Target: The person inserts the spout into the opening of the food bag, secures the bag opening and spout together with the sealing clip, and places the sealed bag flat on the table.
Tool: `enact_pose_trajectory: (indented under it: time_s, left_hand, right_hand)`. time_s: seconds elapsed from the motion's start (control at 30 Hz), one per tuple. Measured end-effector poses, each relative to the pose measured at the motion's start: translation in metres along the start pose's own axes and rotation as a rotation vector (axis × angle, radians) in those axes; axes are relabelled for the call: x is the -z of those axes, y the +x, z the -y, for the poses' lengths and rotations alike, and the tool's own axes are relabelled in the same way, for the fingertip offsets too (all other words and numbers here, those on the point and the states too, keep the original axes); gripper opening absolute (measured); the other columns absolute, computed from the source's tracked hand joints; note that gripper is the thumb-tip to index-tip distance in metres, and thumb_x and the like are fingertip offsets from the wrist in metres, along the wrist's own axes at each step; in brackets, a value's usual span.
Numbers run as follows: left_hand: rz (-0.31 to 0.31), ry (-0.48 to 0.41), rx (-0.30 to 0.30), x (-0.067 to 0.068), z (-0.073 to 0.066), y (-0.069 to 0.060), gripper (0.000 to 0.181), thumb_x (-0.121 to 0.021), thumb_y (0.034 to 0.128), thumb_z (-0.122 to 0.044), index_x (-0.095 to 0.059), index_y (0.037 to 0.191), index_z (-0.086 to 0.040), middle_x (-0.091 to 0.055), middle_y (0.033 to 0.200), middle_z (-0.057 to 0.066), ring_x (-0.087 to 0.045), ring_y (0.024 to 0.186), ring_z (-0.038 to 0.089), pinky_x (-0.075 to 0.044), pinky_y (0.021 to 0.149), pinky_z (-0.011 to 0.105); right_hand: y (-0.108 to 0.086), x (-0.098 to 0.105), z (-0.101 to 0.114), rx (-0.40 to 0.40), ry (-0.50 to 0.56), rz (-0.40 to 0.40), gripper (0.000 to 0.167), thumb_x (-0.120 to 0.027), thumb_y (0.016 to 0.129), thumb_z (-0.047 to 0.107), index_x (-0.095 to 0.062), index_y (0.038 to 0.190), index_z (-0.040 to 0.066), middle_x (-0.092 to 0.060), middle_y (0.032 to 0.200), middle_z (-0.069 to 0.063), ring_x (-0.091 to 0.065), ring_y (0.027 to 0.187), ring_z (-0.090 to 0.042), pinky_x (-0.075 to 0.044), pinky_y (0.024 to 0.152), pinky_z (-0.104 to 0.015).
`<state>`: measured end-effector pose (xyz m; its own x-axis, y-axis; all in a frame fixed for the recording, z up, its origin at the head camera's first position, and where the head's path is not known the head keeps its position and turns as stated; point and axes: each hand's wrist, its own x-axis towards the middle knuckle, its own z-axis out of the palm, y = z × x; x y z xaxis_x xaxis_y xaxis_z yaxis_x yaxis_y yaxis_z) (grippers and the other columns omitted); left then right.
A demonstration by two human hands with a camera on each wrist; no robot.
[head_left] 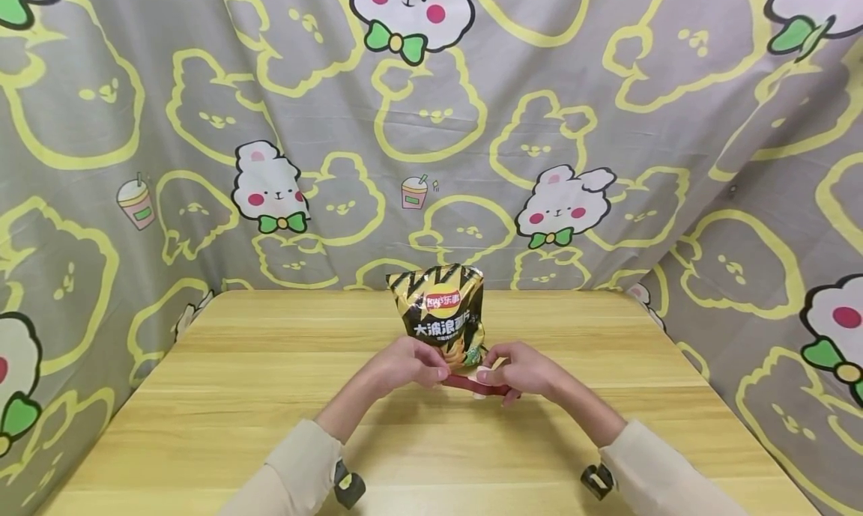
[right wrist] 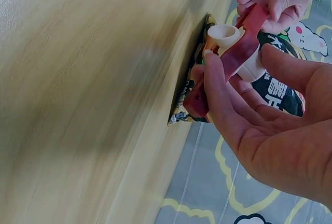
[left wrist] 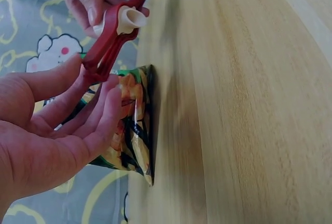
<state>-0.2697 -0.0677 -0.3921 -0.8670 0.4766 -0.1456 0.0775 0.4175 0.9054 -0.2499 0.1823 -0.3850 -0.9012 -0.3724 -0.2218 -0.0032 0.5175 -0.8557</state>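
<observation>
A red bag clip (head_left: 465, 383) with a white spout (left wrist: 130, 19) in its middle is held level just above the table, in front of a chip bag. My left hand (head_left: 407, 362) pinches one end of the clip between thumb and fingers. At the other end, my right hand (head_left: 527, 368) grips the clip, its thumb by the white part and its fingers along the red bar. Two red bars run side by side in the left wrist view. The black and yellow chip bag (head_left: 440, 310) stands upright behind both hands, its lower front partly hidden by them.
A wooden table (head_left: 270, 351) lies under everything. Behind it and along both sides hangs a grey curtain (head_left: 431, 224) with cartoon figures. Dark wrist devices (head_left: 349, 486) sit below both sleeves.
</observation>
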Motion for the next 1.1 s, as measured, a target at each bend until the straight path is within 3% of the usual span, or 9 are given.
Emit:
enact_pose_trajectory:
  time_s: [0.13, 0.27, 0.43, 0.6, 0.77, 1.0, 1.1]
  left_hand:
    - [0.000, -0.037, 0.020, -0.0016, -0.0004, 0.0002, 0.014, -0.075, 0.0900, -0.012, -0.077, 0.098, -0.001, -0.075, 0.088, 0.007, -0.074, 0.089, 0.036, -0.061, 0.087, 0.045]
    - [0.006, -0.047, 0.026, -0.0019, -0.0007, -0.0001, 0.013, -0.074, 0.0896, -0.009, -0.076, 0.099, 0.000, -0.075, 0.086, 0.008, -0.074, 0.090, 0.039, -0.061, 0.084, 0.046]
    - [-0.013, 0.025, 0.027, -0.0022, -0.0015, -0.0011, 0.013, -0.079, 0.0852, -0.010, -0.078, 0.097, -0.005, -0.076, 0.092, 0.006, -0.073, 0.084, 0.030, -0.061, 0.084, 0.045]
    - [-0.031, 0.097, 0.009, -0.0049, -0.0031, -0.0018, 0.011, -0.083, 0.0812, -0.011, -0.079, 0.092, -0.009, -0.073, 0.095, 0.002, -0.067, 0.080, 0.016, -0.058, 0.077, 0.036]
    - [-0.031, 0.140, -0.014, -0.0063, -0.0064, -0.0030, 0.011, -0.083, 0.0809, -0.011, -0.078, 0.090, -0.009, -0.073, 0.090, 0.001, -0.066, 0.079, 0.015, -0.053, 0.073, 0.029]
    - [-0.035, 0.175, -0.054, -0.0076, -0.0077, -0.0039, 0.013, -0.084, 0.0788, -0.007, -0.078, 0.091, -0.006, -0.074, 0.087, -0.001, -0.065, 0.081, 0.013, -0.052, 0.079, 0.031]
    - [-0.037, 0.201, -0.066, -0.0073, -0.0059, -0.0040, 0.014, -0.085, 0.0774, -0.005, -0.077, 0.089, -0.007, -0.074, 0.087, -0.001, -0.066, 0.081, 0.013, -0.053, 0.082, 0.032]
  right_hand:
    - [0.0000, -0.0024, 0.0005, 0.005, -0.008, -0.014, 0.021, -0.071, 0.094, 0.018, -0.065, 0.102, 0.000, -0.076, 0.084, -0.012, -0.072, 0.076, -0.027, -0.062, 0.061, -0.044]
    - [0.0002, -0.0038, 0.0004, 0.002, -0.012, -0.023, 0.021, -0.073, 0.093, 0.019, -0.065, 0.101, 0.001, -0.076, 0.083, -0.012, -0.072, 0.079, -0.027, -0.062, 0.061, -0.042]
    - [0.0009, -0.0042, 0.0002, -0.012, -0.034, -0.048, 0.023, -0.076, 0.089, 0.020, -0.066, 0.100, 0.002, -0.072, 0.085, -0.009, -0.070, 0.076, -0.023, -0.062, 0.064, -0.044]
    - [0.0011, -0.0053, -0.0009, -0.013, -0.052, -0.078, 0.023, -0.080, 0.085, 0.018, -0.068, 0.097, 0.002, -0.069, 0.088, -0.010, -0.068, 0.074, -0.020, -0.062, 0.066, -0.045]
    - [0.0015, -0.0076, -0.0025, -0.011, -0.066, -0.101, 0.022, -0.080, 0.086, 0.018, -0.068, 0.095, 0.002, -0.067, 0.087, -0.011, -0.068, 0.072, -0.022, -0.062, 0.065, -0.043]
    - [0.0023, -0.0099, -0.0014, -0.024, -0.038, -0.101, 0.021, -0.074, 0.091, 0.015, -0.064, 0.098, -0.001, -0.065, 0.085, -0.013, -0.068, 0.060, -0.025, -0.063, 0.062, -0.043]
    - [0.0023, -0.0094, -0.0004, -0.026, -0.026, -0.091, 0.021, -0.073, 0.092, 0.015, -0.063, 0.100, -0.002, -0.065, 0.085, -0.014, -0.067, 0.063, -0.025, -0.063, 0.063, -0.043]
